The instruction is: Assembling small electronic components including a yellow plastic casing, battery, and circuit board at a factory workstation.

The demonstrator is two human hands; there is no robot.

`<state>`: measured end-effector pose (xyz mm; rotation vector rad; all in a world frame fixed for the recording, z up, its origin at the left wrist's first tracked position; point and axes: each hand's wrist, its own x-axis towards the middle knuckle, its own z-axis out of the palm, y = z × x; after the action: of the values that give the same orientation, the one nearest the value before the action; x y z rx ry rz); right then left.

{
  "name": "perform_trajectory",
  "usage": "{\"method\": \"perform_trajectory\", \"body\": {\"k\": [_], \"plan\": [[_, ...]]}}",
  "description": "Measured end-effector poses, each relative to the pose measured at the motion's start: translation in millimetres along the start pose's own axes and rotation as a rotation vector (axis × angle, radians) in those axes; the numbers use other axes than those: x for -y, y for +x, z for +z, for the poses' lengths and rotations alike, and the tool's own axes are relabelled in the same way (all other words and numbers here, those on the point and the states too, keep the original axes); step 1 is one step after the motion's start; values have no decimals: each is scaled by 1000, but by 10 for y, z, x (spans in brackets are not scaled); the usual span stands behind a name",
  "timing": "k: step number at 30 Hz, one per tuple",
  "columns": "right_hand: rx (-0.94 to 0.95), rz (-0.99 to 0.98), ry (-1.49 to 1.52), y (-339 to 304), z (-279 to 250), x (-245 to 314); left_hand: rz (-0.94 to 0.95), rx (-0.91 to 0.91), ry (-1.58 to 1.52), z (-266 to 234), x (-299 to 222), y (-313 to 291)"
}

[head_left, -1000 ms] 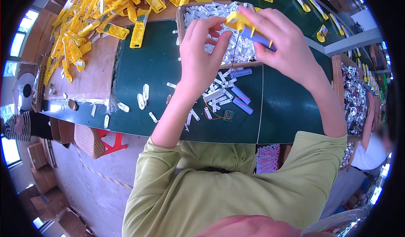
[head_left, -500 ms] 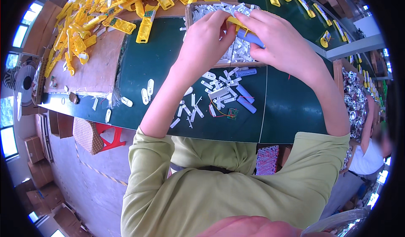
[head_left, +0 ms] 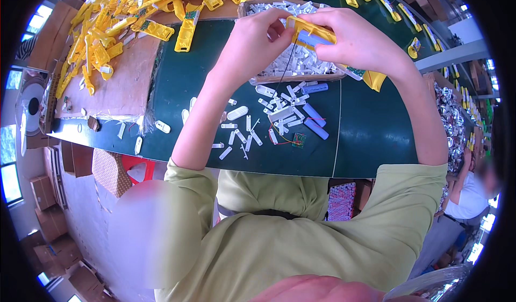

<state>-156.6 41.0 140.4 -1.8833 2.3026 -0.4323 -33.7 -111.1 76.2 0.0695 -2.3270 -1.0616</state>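
Head view shows a yellow casing, a long, hollow moulding of ribbed plastic, held up between your hands. Along its trough sits a smooth lilac-blue cell, rounded like a cylinder, and a thin dark wire slants down from the casing's left end. Your right hand is curled firmly around the right part of the casing, fingers over the top edge and thumb below. Your left hand is half curled, thumb and fingertips drawn together at the left end; you cannot tell whether they pinch the plastic or the wire. Just under your right palm shows another yellow piece, and whether you grip it as well is unclear. Beneath your hands, a brown cardboard box is heaped with small white plastic parts. Nearer your body, on the smooth dark green table, flat white strips lie scattered beside blue cylinders and a square green circuit board. Left of your left hand, angular yellow mouldings overlap in a loose pile
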Motion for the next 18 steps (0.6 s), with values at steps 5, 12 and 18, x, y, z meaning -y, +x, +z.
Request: {"method": "perform_trajectory", "body": {"k": [5, 12, 18], "plan": [[241, 71, 332, 7, -157, 65, 64, -49, -82, -51, -41, -129], [240, 53, 368, 7, -172, 146, 194, 22, 77, -176, -119, -185], [216, 6, 333, 36, -149, 104, 421, 61, 318, -227, -9, -160]]}}
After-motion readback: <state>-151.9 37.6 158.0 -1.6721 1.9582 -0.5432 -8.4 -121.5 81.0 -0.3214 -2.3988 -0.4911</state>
